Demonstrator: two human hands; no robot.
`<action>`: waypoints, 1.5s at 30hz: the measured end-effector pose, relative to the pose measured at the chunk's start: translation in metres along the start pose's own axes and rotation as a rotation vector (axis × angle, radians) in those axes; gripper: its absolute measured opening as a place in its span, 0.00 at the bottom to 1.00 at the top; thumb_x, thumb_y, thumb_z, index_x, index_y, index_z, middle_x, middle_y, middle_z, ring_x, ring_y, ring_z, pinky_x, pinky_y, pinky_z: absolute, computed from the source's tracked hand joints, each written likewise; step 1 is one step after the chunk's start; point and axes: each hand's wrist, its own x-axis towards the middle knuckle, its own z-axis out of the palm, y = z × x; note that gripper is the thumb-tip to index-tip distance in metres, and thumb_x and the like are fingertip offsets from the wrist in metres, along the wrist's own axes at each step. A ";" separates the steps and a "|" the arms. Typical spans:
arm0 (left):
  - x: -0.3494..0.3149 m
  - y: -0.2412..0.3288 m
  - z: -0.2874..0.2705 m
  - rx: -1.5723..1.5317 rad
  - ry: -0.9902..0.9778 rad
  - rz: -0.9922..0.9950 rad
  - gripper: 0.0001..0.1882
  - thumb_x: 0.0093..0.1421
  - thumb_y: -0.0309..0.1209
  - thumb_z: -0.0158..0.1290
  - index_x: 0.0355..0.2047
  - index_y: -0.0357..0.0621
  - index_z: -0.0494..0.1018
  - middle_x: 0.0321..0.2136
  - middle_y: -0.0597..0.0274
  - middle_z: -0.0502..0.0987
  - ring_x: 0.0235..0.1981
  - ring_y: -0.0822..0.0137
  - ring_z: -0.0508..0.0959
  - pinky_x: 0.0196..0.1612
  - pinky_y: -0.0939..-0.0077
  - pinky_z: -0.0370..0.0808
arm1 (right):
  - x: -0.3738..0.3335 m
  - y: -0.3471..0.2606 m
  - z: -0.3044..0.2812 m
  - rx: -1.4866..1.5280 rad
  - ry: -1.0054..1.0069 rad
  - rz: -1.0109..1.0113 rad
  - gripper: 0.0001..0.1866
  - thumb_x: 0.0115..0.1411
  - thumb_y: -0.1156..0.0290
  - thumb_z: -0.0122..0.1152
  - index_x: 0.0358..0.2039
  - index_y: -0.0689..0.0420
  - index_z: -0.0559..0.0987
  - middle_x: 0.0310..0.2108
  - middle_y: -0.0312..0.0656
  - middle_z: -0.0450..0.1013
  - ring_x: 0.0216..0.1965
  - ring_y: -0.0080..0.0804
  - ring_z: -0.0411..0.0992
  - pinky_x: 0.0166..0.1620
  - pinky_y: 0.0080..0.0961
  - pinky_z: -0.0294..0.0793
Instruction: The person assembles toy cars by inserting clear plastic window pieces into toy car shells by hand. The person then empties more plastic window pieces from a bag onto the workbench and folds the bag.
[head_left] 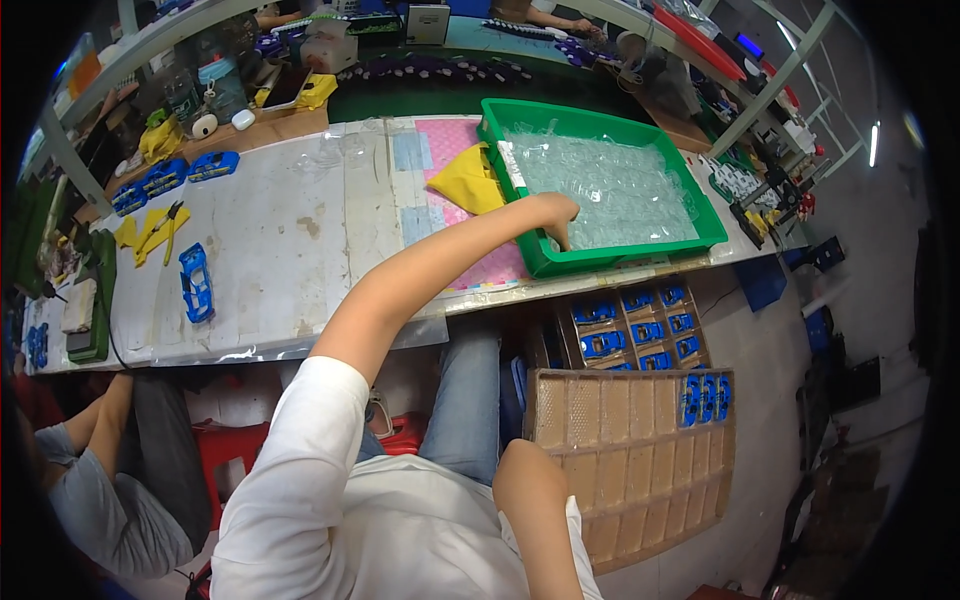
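Observation:
My left arm reaches across the bench to a green plastic tray (690, 190) at the right. My left hand (560, 215) is bent down over the tray's near left corner. Its fingers point downward, drawn together, and their tips are hidden, so what they hold cannot be made out. A heap of clear, thin plastic pieces (610, 180) fills the tray. Of my right arm only the bent elbow and part of the bare arm show at the bottom; my right hand is out of sight. A yellow cloth or bag (470, 182) lies against the tray's left side.
On the bench's left lie a blue toy car body (197, 283), pliers (160, 232) on yellow material and several blue cars (165, 178). Below the bench, a divided brown tray (620, 450) holds three blue cars (706, 399). Another person's arm (105, 415) shows at lower left.

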 end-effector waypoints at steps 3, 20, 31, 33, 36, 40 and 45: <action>0.001 -0.006 0.004 -0.015 0.062 0.047 0.35 0.32 0.51 0.64 0.39 0.42 0.71 0.33 0.50 0.75 0.37 0.54 0.75 0.39 0.64 0.71 | -0.001 0.000 0.004 0.002 0.002 0.003 0.10 0.53 0.67 0.53 0.34 0.58 0.71 0.33 0.40 0.65 0.37 0.32 0.62 0.41 0.33 0.60; -0.164 -0.216 -0.052 -0.339 0.861 -0.569 0.28 0.37 0.57 0.61 0.15 0.40 0.74 0.16 0.57 0.75 0.20 0.67 0.74 0.26 0.76 0.70 | -0.009 0.006 0.000 -0.021 0.061 -0.007 0.11 0.52 0.67 0.54 0.34 0.58 0.70 0.33 0.40 0.65 0.37 0.32 0.62 0.41 0.33 0.60; -0.198 -0.227 -0.048 0.214 0.510 -1.060 0.19 0.45 0.44 0.53 0.25 0.40 0.77 0.30 0.50 0.77 0.37 0.54 0.76 0.40 0.60 0.70 | -0.034 0.028 -0.006 -0.052 0.097 0.006 0.11 0.52 0.67 0.54 0.35 0.58 0.70 0.34 0.40 0.65 0.38 0.32 0.62 0.42 0.33 0.60; -0.192 -0.223 -0.056 0.179 0.473 -1.112 0.17 0.45 0.42 0.52 0.28 0.41 0.77 0.32 0.52 0.77 0.39 0.54 0.75 0.44 0.56 0.65 | -0.038 0.033 -0.008 -0.060 0.097 0.009 0.11 0.52 0.67 0.54 0.35 0.58 0.70 0.34 0.40 0.65 0.38 0.32 0.62 0.42 0.33 0.60; -0.193 -0.231 -0.056 0.141 0.438 -1.169 0.16 0.46 0.37 0.50 0.32 0.41 0.77 0.36 0.52 0.77 0.42 0.53 0.74 0.48 0.54 0.62 | -0.043 0.039 -0.009 -0.073 0.097 0.018 0.11 0.52 0.67 0.54 0.35 0.58 0.70 0.34 0.40 0.65 0.38 0.32 0.62 0.42 0.33 0.60; -0.200 -0.238 -0.059 0.113 0.460 -1.106 0.16 0.45 0.32 0.49 0.34 0.40 0.75 0.38 0.50 0.75 0.43 0.53 0.72 0.45 0.56 0.64 | -0.048 0.048 -0.014 -0.080 0.100 0.025 0.11 0.52 0.67 0.54 0.35 0.58 0.70 0.34 0.40 0.65 0.38 0.32 0.62 0.42 0.33 0.60; -0.166 -0.241 -0.035 0.295 0.788 -0.564 0.13 0.47 0.33 0.50 0.32 0.40 0.73 0.34 0.52 0.73 0.38 0.54 0.71 0.40 0.57 0.66 | -0.057 0.057 -0.015 -0.082 0.116 0.027 0.12 0.52 0.67 0.54 0.35 0.58 0.70 0.34 0.40 0.65 0.39 0.32 0.62 0.42 0.33 0.60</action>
